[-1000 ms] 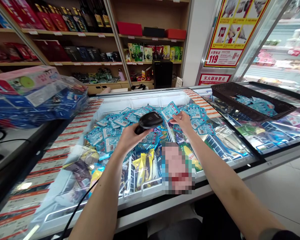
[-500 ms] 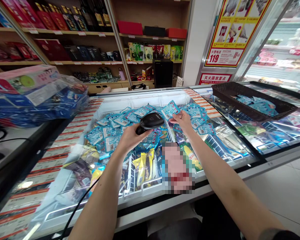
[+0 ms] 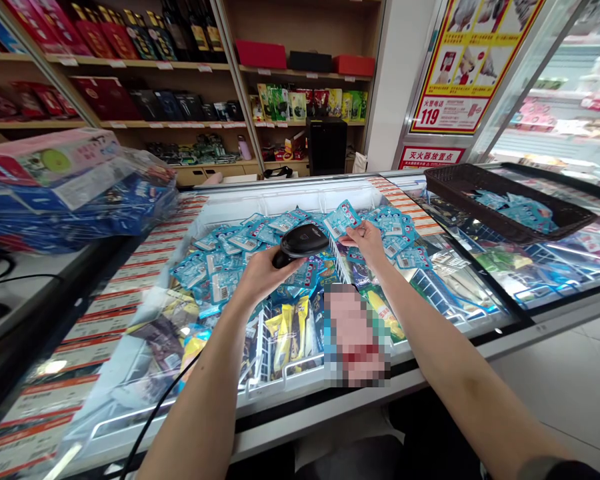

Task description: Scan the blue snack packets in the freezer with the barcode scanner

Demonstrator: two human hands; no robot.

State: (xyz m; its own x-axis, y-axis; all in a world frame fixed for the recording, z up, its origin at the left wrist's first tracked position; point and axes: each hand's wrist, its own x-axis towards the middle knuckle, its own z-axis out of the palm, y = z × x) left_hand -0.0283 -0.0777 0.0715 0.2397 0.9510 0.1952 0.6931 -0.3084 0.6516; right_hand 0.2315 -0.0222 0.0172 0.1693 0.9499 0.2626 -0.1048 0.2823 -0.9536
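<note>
**Scanner and packet barely shifted over the freezer**

Since the earlier frames, the black barcode scanner (image 3: 300,243) has been drawn very slightly nearer the blue packet (image 3: 342,219); otherwise both hands are kept where they were. The scanner's handle is gripped in the closed left hand (image 3: 261,272), its head pointed at the packet, with a black cable trailing below the forearm. The packet is pinched by its lower edge between thumb and fingers of the right hand (image 3: 366,241), lifted just above the heap of like packets in the open chest freezer (image 3: 280,193). A black basket (image 3: 505,200) holding more packets is seen well apart, at the right.
</note>
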